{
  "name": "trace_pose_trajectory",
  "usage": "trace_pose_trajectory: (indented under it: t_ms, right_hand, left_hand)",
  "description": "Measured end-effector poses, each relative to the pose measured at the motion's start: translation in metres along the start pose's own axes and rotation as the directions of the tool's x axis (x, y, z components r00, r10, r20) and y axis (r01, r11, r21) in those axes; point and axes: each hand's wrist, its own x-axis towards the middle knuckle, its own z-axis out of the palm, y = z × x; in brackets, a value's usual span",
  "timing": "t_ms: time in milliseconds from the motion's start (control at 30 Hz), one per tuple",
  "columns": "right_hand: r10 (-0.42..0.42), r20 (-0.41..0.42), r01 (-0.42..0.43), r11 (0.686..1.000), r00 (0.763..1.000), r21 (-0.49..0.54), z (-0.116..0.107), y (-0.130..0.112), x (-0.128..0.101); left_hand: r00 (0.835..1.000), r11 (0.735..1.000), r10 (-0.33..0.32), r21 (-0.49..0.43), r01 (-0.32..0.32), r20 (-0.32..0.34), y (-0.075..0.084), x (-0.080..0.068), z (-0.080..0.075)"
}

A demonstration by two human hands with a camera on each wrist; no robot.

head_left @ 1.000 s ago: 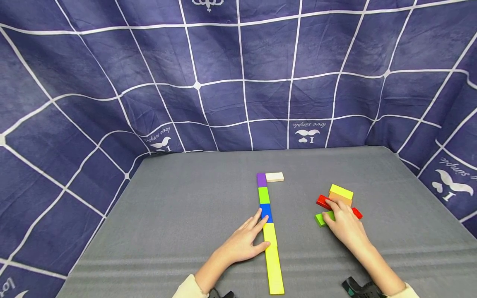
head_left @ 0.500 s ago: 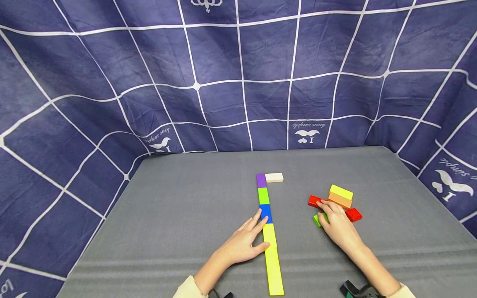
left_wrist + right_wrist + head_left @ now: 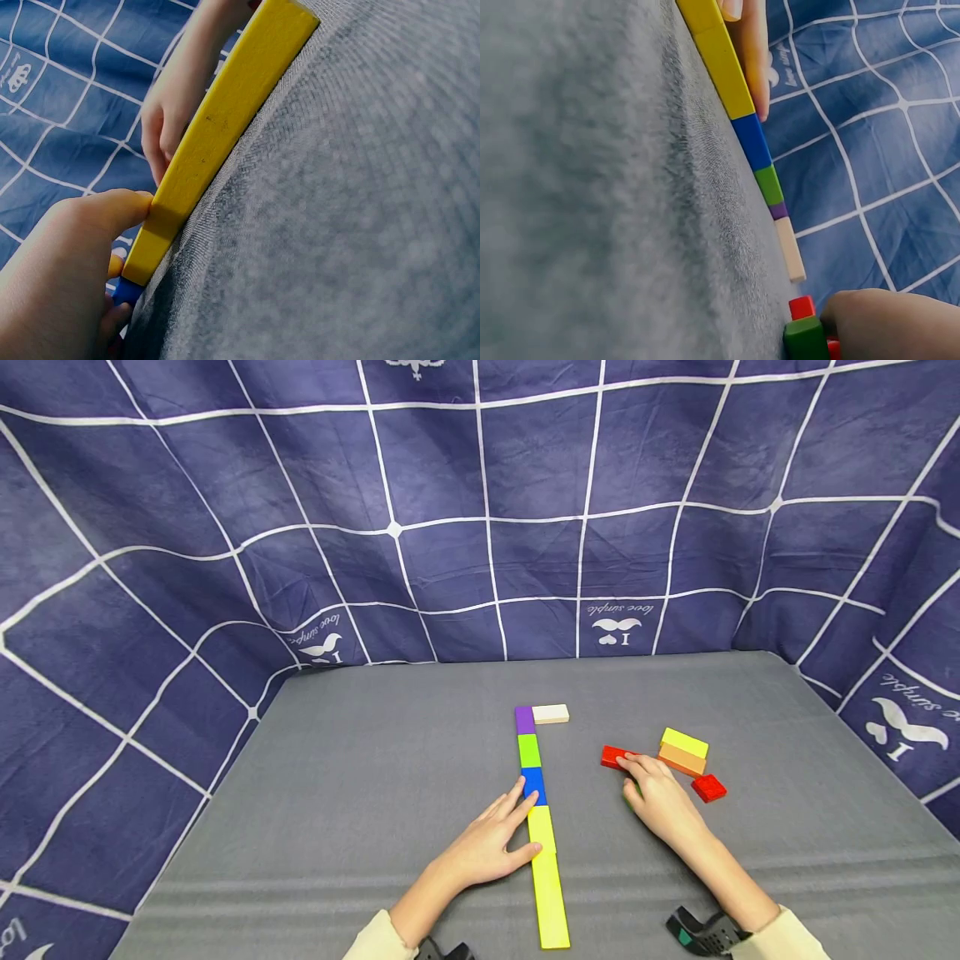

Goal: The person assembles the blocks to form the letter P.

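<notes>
My left hand [image 3: 491, 852] rests spread along the row of blocks in the head view, thumb on a yellow block and fingertips at the blue block [image 3: 533, 786]. The nearer long yellow block [image 3: 551, 906] extends towards me. Green [image 3: 528, 750] and purple [image 3: 524, 720] blocks continue the row beyond the blue one. Over on the right, my right hand [image 3: 663, 797] holds a long red block [image 3: 613, 757] between thumb and fingers, its left end sticking out. A green block [image 3: 805, 339] lies beside the right hand, mostly covered by it in the head view.
A white block [image 3: 551, 714] adjoins the purple one at the row's far end. Right of my right hand lie a yellow block [image 3: 684, 742] against an orange block [image 3: 681, 760], and a small red block [image 3: 708, 788]. The grey cloth surface [image 3: 390, 760] meets a blue checked curtain [image 3: 450, 568].
My right hand has slid left with the long red block, away from the yellow and orange blocks. The green block has shifted left too. My left hand has stayed in place.
</notes>
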Motion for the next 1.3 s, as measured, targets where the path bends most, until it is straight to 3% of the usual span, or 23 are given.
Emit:
trace_pose_trajectory:
  t_ms: [500,1033,1300]
  right_hand:
    - [-0.010,-0.039,0.013,0.996,0.999,0.083,0.024,0.002,0.031]
    - [0.020,0.015,-0.021,0.991,1.000,0.132,0.042,0.014,0.076]
    - [0.012,0.012,-0.014,0.991,1.000,0.134,0.048,0.017,0.086]
  left_hand:
    - [1.000,1.000,-0.004,0.000,0.004,0.007,0.000,0.000,0.000]
    - [1.000,1.000,-0.010,-0.001,0.010,0.010,0.000,0.000,0.000]
    - [1.000,1.000,-0.014,-0.003,0.014,0.015,0.000,0.000,0.000]
